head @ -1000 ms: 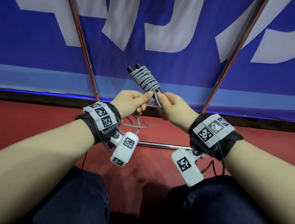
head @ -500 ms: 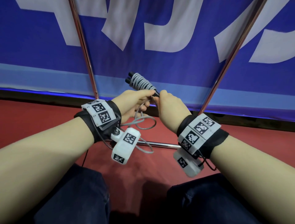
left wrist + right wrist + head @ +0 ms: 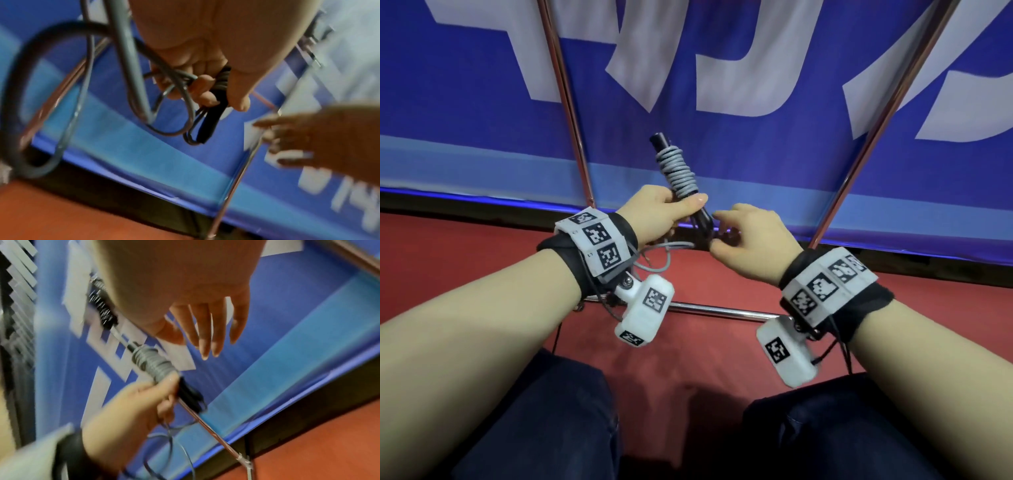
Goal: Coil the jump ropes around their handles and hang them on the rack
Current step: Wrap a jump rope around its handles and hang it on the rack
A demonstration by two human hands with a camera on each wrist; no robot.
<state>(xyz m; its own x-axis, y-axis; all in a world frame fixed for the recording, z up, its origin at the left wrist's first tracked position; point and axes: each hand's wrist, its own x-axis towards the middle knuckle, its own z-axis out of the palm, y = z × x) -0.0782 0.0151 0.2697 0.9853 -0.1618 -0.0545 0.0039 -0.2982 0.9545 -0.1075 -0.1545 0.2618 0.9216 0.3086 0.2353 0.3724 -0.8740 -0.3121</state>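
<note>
- One jump rope (image 3: 677,171): grey cord coiled round black handles, held up before the blue banner (image 3: 756,154).
- Left hand (image 3: 661,214) grip closed round it; right hand (image 3: 753,240) beside, fingers loose, holding nothing.
- Handle count unclear; wrist views blurred.
- Two rack (image 3: 571,120) poles, tops cut off.

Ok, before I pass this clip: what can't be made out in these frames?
- Rack top and hooks: cut off by the head view's upper edge; only the metal rack poles show.
- Loose end of the grey jump rope: hidden behind the left hand and wrist in the head view.
- Right hand: motion-blurred in both wrist views; appears empty.
- Black handles: count unclear in the head view; the coil and left hand cover them.
</note>
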